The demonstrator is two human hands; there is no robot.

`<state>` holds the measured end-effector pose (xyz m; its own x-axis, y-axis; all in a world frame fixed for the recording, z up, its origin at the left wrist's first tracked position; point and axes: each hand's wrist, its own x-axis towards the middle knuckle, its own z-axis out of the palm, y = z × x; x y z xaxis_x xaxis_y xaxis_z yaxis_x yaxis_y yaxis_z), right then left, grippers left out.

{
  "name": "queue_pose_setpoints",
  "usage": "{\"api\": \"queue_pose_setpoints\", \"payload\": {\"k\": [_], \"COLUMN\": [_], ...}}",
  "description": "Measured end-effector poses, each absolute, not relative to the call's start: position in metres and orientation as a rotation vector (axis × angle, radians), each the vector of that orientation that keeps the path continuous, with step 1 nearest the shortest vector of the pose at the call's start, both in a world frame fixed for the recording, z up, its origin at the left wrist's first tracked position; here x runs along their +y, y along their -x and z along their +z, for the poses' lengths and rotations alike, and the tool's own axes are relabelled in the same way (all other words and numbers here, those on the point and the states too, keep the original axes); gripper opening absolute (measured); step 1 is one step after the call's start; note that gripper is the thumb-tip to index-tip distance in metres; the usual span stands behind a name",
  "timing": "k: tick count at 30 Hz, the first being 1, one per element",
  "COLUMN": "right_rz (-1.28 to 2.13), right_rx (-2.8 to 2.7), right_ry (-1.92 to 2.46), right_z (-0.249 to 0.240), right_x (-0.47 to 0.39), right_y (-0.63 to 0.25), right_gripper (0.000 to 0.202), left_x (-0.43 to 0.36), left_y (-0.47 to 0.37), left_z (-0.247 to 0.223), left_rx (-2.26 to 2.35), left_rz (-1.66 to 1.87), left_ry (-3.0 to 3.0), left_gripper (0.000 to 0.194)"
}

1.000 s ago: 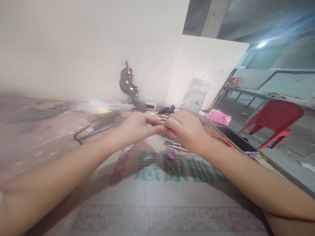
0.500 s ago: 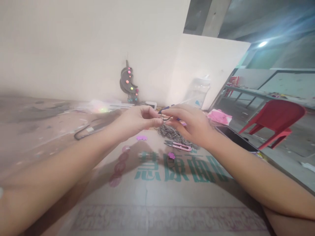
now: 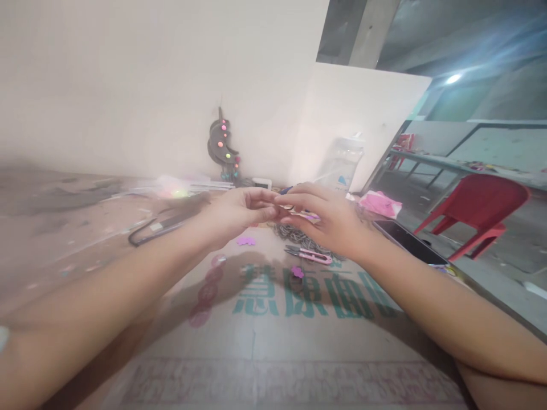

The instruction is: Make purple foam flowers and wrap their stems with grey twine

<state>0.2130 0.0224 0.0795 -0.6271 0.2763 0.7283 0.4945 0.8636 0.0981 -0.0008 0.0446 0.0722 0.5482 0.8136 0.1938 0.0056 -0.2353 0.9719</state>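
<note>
Over the printed sheet (image 3: 213, 347), my left hand (image 3: 245, 212) has its thumb and fingers pinched together, and my right hand (image 3: 322, 213) meets it fingertip to fingertip. Whatever small thing they hold is mostly hidden between the fingers; only a bit of dark thin material shows. Under my right hand lies a heap of grey cord (image 3: 294, 234). Pink-handled thread snips (image 3: 308, 254) rest just in front of the cord. Two purple flower-shaped pieces lie nearby: one flower piece (image 3: 297, 273) below the snips, another purple piece (image 3: 246, 241) below my left hand.
Against the wall hangs a dark moon-shaped ornament (image 3: 222, 145) with coloured dots. A clear bottle (image 3: 344, 162) stands behind my right hand. To the right are a pink cloth (image 3: 380, 204), a phone (image 3: 410, 242) and, beyond the table, a red chair (image 3: 482, 205).
My fingertips have come closer together and now overlap. The thin dark piece that showed between them before is now mostly covered. The things on the table stay where they were.
</note>
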Motion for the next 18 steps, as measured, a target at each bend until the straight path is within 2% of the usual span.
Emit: {"api": "queue_pose_setpoints", "payload": {"k": [7, 12, 18], "right_rz": [-0.295, -0.293, 0.049], "right_rx": [-2.144, -2.109, -2.331], "right_ry": [0.587, 0.551, 0.889], "right_z": [0.069, 0.064, 0.088], "right_x": [0.029, 0.032, -0.016], "right_y": [-0.212, -0.208, -0.246], "right_gripper": [0.012, 0.009, 0.023], "left_x": [0.038, 0.033, 0.035], "left_y": [-0.003, -0.008, 0.001], "left_z": [0.072, 0.071, 0.082], "left_rx": [0.721, 0.652, 0.819], "left_rz": [0.902, 0.868, 0.91], "left_ry": [-1.629, -1.669, -1.78], "left_gripper": [0.063, 0.06, 0.054]}}
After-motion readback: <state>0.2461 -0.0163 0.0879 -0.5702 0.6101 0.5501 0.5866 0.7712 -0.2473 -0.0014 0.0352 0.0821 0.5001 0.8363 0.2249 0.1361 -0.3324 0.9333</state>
